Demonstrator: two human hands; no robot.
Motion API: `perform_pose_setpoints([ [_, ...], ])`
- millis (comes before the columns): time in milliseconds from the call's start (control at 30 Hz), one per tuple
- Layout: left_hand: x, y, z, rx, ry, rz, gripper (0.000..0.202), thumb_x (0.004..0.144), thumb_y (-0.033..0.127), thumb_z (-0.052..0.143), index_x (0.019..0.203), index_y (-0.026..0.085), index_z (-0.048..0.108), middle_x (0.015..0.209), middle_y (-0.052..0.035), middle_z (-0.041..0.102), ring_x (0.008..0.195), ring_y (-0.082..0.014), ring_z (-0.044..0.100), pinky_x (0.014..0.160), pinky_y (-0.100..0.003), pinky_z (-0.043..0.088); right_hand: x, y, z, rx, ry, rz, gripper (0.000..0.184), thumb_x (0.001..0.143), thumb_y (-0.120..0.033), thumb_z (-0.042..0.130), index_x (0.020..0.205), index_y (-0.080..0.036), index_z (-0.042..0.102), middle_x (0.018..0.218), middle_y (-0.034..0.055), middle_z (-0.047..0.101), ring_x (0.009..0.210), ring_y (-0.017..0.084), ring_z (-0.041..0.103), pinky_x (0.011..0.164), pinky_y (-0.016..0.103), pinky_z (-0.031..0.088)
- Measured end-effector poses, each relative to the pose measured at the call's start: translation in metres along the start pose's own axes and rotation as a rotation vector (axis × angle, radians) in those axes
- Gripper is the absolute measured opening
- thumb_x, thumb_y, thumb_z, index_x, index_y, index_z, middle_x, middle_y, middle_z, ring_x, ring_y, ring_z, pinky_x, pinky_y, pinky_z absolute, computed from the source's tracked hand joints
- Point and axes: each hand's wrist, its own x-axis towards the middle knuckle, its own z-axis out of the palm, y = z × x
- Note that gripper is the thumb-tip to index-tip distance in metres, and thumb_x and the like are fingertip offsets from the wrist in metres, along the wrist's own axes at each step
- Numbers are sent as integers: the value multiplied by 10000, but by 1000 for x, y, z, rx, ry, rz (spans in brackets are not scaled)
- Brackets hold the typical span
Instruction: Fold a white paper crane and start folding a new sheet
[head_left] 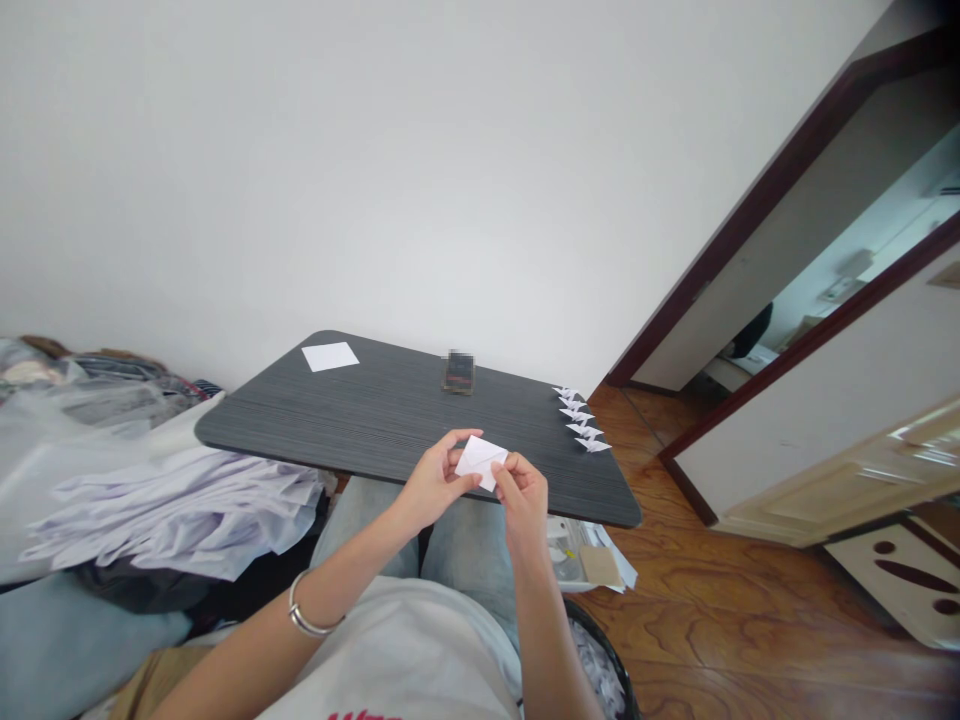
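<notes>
A small folded white paper (478, 459) is held up between my two hands, above the near edge of the dark table. My left hand (444, 475) pinches its left side, with the thumb below and the fingers behind. On the other side, the thumb and fingers of my right hand (521, 487) are closed on its right edge. A crease line runs across the face of the paper. Several folded white paper cranes (581, 422) stand in a row along the table's right edge. At the far left lies a flat white sheet of paper (330, 356).
The dark table (375, 410) stands against a white wall. A small dark object (459, 370) sits near its back edge. White cloth (180, 505) is heaped at the left. Below right are a tray (574, 560) and a black bin (600, 660) holding white scraps.
</notes>
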Motion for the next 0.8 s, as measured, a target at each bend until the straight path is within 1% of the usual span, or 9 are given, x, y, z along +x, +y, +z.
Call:
perform_pose_setpoints([
  [133, 0, 0, -2, -29, -38, -16, 665, 607, 126, 690, 1192, 144, 374, 819, -40, 635, 689, -110, 588, 670, -226, 426, 1, 2, -2, 0, 23, 19, 278, 688, -318, 610, 549, -181, 412, 443, -88, 337, 413, 56, 273, 415, 195, 194],
  [233, 0, 1, -3, -34, -51, -23, 684, 609, 141, 695, 1210, 148, 370, 802, -27, 625, 706, -113, 587, 688, -230, 428, 3, 2, -5, -6, 34, 20, 284, 689, -331, 611, 545, -180, 418, 434, -87, 348, 406, 56, 273, 410, 195, 191],
  [300, 0, 3, -3, -26, -24, -23, 656, 633, 175, 683, 1212, 152, 376, 794, -17, 608, 702, -111, 578, 681, -234, 435, 3, 2, -6, -16, 36, 11, 290, 692, -335, 612, 542, -179, 419, 430, -88, 347, 403, 56, 269, 411, 195, 194],
  [400, 1, 6, -4, 9, 57, 18, 569, 673, 234, 652, 1184, 153, 416, 767, -2, 579, 664, -101, 556, 629, -224, 441, 2, 1, -5, -38, 6, -6, 299, 702, -348, 610, 545, -180, 418, 432, -88, 343, 404, 58, 280, 421, 199, 213],
  [533, 3, 8, -5, 52, 138, 109, 451, 668, 239, 659, 1077, 133, 504, 626, 46, 513, 563, -65, 495, 550, -178, 396, -1, -1, -1, -56, -74, -13, 300, 723, -365, 599, 556, -180, 433, 444, -76, 372, 412, 65, 313, 421, 202, 228],
  [633, 3, 8, -6, 18, 143, 77, 405, 656, 249, 672, 1019, 136, 531, 608, 45, 520, 553, -68, 497, 550, -183, 392, -1, -1, 0, -46, -99, -43, 321, 784, -397, 518, 559, -172, 480, 453, -54, 407, 403, 68, 311, 396, 203, 210],
  [667, 3, 8, -7, -4, 133, 47, 395, 652, 256, 676, 1003, 140, 535, 622, 37, 537, 559, -73, 508, 551, -188, 396, -1, -1, 1, -35, -94, -50, 306, 796, -401, 498, 598, -169, 516, 472, -47, 426, 401, 70, 313, 387, 203, 204],
  [733, 2, 8, -7, -55, 98, -23, 390, 638, 263, 690, 978, 147, 539, 643, 26, 560, 555, -78, 519, 540, -190, 394, 0, -1, 0, -8, -82, -57, 222, 786, -386, 515, 769, -174, 581, 557, -27, 486, 416, 76, 342, 378, 200, 216],
  [800, 0, 8, -6, -111, 48, -85, 411, 622, 264, 705, 979, 150, 536, 639, 28, 557, 537, -71, 509, 523, -185, 384, 1, -2, -1, -2, -95, -76, 236, 751, -344, 569, 934, -195, 579, 683, -1, 528, 470, 89, 399, 396, 201, 265],
])
